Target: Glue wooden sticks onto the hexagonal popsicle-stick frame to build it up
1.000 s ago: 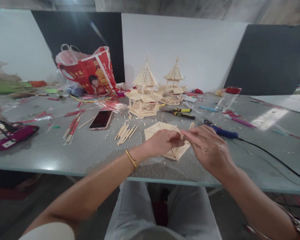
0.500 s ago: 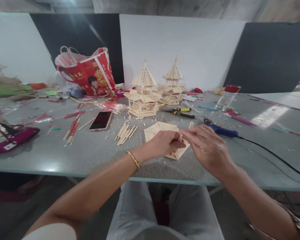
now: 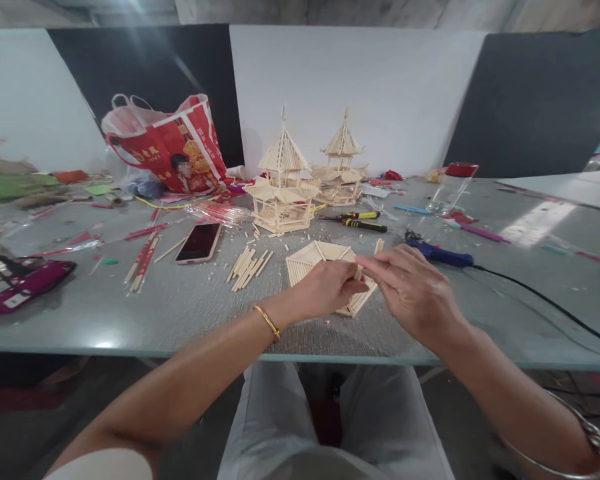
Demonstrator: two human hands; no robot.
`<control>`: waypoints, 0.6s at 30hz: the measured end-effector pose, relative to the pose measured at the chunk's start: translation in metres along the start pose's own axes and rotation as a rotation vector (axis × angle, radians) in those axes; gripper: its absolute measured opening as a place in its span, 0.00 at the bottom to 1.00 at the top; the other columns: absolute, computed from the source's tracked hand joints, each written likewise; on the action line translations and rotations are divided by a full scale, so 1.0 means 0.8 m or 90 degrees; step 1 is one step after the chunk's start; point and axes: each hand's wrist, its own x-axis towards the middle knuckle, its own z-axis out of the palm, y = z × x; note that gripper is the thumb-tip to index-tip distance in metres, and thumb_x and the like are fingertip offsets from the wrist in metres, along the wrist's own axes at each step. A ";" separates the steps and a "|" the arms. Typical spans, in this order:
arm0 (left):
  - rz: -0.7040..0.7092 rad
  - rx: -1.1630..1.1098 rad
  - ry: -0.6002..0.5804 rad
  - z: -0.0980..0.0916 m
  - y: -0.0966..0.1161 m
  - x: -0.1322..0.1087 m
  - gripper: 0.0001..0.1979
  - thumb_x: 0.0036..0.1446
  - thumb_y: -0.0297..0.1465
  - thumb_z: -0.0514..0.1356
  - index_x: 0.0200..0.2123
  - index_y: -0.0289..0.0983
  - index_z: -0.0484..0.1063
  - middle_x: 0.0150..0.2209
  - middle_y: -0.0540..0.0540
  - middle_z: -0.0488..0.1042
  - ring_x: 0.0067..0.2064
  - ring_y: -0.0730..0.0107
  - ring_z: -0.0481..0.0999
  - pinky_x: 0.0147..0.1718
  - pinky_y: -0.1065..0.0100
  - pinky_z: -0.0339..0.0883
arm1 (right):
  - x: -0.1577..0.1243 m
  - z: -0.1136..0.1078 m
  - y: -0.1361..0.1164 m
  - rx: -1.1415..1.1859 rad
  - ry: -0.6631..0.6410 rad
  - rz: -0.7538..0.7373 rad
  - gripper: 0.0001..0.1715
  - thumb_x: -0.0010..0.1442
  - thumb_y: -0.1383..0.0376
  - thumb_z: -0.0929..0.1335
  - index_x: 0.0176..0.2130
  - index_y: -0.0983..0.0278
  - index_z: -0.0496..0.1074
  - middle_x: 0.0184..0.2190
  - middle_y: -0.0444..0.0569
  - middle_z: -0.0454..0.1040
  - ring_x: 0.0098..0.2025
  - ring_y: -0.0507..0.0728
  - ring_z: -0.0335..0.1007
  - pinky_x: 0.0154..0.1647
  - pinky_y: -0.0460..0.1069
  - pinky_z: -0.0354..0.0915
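Note:
A flat hexagonal panel of pale wooden sticks (image 3: 301, 266) lies on the table in front of me. Over its middle, my left hand (image 3: 329, 288) is closed, its fingers curled down; whatever is between them is hidden. My right hand (image 3: 414, 287) meets it from the right, with thumb and fingers pinched together above the panel's right side. What the right fingertips hold, if anything, is too small to make out. A loose pile of short wooden sticks (image 3: 249, 268) lies left of the panel. Beyond my right hand rests a blue glue gun (image 3: 443, 255) with a black cord.
Two stick-built pagodas (image 3: 281, 180) stand behind the panel, with black-and-yellow pliers (image 3: 363, 225) beside them. A phone (image 3: 199, 242) and packaged chopsticks (image 3: 143, 263) lie to the left. Farther back are a red bag (image 3: 175, 147) and a red-lidded clear jar (image 3: 453, 188).
The whole view has shifted slightly. Both hands stay together over the panel in nearly the same pose, with only tiny finger movement.

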 end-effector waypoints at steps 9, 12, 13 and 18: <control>-0.001 0.017 0.004 0.001 -0.001 0.001 0.07 0.56 0.27 0.55 0.26 0.34 0.64 0.20 0.53 0.65 0.24 0.76 0.65 0.26 0.73 0.54 | 0.001 0.000 0.001 -0.010 0.012 -0.021 0.16 0.61 0.73 0.59 0.42 0.64 0.73 0.29 0.50 0.72 0.31 0.55 0.64 0.35 0.51 0.63; 0.008 0.037 0.013 0.002 -0.003 0.001 0.08 0.56 0.28 0.56 0.25 0.33 0.64 0.20 0.53 0.64 0.24 0.75 0.64 0.25 0.73 0.54 | 0.000 0.002 0.002 -0.006 0.010 -0.018 0.16 0.62 0.72 0.59 0.41 0.65 0.73 0.29 0.51 0.72 0.31 0.56 0.63 0.34 0.51 0.63; 0.011 0.041 0.016 0.002 -0.004 0.001 0.08 0.56 0.28 0.56 0.25 0.33 0.64 0.20 0.53 0.63 0.24 0.76 0.64 0.25 0.73 0.53 | 0.000 0.002 0.002 -0.003 0.011 -0.018 0.16 0.62 0.72 0.59 0.41 0.65 0.73 0.29 0.51 0.72 0.32 0.56 0.63 0.34 0.51 0.63; 0.007 0.040 0.014 0.002 -0.003 0.001 0.09 0.56 0.28 0.56 0.24 0.34 0.63 0.20 0.53 0.63 0.24 0.76 0.64 0.25 0.73 0.54 | 0.000 0.002 0.002 -0.006 0.014 -0.017 0.15 0.61 0.72 0.59 0.41 0.66 0.72 0.29 0.51 0.72 0.32 0.56 0.63 0.34 0.52 0.63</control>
